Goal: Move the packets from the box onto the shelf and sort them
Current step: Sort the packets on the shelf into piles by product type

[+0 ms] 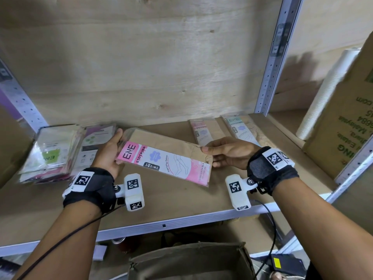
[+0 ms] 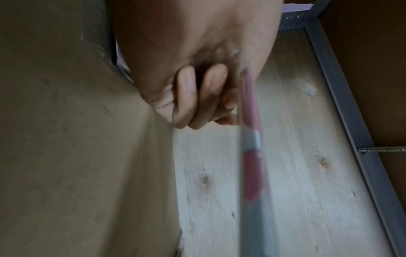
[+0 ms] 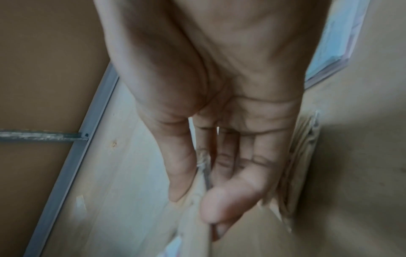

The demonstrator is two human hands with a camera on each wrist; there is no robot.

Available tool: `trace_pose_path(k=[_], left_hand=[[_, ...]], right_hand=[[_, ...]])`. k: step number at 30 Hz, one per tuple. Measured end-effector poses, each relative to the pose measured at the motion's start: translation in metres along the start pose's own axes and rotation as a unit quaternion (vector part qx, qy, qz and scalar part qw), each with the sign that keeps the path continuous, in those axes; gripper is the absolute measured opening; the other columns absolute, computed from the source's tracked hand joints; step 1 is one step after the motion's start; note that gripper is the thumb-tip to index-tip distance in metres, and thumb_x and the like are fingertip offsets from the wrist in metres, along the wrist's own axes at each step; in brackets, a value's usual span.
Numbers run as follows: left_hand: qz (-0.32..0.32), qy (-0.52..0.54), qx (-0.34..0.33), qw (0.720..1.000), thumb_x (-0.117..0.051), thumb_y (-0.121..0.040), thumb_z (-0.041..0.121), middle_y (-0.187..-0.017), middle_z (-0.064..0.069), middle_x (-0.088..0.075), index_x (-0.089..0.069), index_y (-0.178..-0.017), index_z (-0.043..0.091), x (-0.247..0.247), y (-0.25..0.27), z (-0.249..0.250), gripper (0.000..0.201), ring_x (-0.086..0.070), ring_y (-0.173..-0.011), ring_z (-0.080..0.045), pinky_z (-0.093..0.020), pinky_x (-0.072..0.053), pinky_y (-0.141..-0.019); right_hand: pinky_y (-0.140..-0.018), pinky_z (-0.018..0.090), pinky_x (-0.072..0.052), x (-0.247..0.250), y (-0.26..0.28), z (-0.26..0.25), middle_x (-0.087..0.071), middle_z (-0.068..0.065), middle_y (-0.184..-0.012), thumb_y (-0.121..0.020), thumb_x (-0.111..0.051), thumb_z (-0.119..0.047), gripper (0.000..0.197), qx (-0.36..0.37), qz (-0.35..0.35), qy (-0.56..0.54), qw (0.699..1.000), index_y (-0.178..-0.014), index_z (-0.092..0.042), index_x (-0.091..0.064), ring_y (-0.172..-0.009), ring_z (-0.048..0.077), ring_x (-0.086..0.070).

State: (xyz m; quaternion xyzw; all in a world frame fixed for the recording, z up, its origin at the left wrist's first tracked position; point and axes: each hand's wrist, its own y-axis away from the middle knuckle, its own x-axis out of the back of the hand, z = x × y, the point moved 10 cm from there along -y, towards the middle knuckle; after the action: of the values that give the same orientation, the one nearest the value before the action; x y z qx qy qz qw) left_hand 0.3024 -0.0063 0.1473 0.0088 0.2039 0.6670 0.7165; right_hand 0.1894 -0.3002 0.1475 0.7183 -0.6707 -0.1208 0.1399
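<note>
A long pink stocking packet (image 1: 165, 156) with a tan back card is held over the shelf board (image 1: 181, 199), tilted down to the right. My left hand (image 1: 113, 150) grips its left end, and in the left wrist view the curled fingers (image 2: 186, 97) lie beside the packet's edge (image 2: 252, 156). My right hand (image 1: 222, 152) pinches the right end between thumb and fingers (image 3: 230, 200). On the left of the shelf lies a loose stack of packets (image 1: 52, 154). At the back right lie a pink packet (image 1: 203, 132) and a teal packet (image 1: 242, 130).
The open brown box (image 1: 189, 263) sits below the shelf's front rail (image 1: 181, 221). A large cardboard carton (image 1: 347, 118) and a white sleeve of cups (image 1: 327, 93) fill the bay to the right, past a metal upright (image 1: 274, 57). A plywood wall backs the shelf.
</note>
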Motion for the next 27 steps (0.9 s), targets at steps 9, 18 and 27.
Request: trace_pose_path(k=[9,18,27], left_hand=[[-0.068,-0.004,0.012,0.998,-0.031,-0.097,0.068,-0.081,-0.004,-0.075,-0.07,-0.105,0.016,-0.054,-0.006,-0.023,0.066,-0.063,-0.055,-0.012,-0.022,-0.048,-0.057],[-0.247,-0.165,-0.009,0.955,-0.073,-0.09,0.018,-0.098,-0.012,-0.078,-0.069,-0.113,0.01,-0.171,0.041,-0.066,0.025,-0.076,-0.082,-0.023,-0.025,-0.061,-0.069],[-0.158,-0.214,-0.068,0.962,-0.078,-0.082,0.002,-0.095,-0.017,-0.074,-0.07,-0.113,-0.006,-0.19,0.028,-0.061,0.033,-0.063,-0.06,-0.012,-0.016,-0.056,-0.062]], right_hand=[[-0.066,0.025,-0.06,0.042,0.006,-0.004,-0.074,0.012,-0.097,-0.085,-0.072,-0.012,0.009,0.031,0.07,-0.132,0.988,-0.093,-0.009,-0.068,-0.081,0.019,-0.072],[-0.067,0.029,-0.062,0.058,0.005,0.002,-0.073,0.017,-0.094,-0.086,-0.067,0.004,0.021,0.049,0.127,-0.229,0.964,-0.106,0.004,-0.062,-0.076,0.026,-0.073],[-0.053,0.023,-0.054,0.102,0.01,0.006,-0.068,0.007,-0.066,-0.079,-0.077,0.0,0.023,0.017,0.23,-0.076,0.97,-0.1,0.002,-0.068,-0.053,0.014,-0.061]])
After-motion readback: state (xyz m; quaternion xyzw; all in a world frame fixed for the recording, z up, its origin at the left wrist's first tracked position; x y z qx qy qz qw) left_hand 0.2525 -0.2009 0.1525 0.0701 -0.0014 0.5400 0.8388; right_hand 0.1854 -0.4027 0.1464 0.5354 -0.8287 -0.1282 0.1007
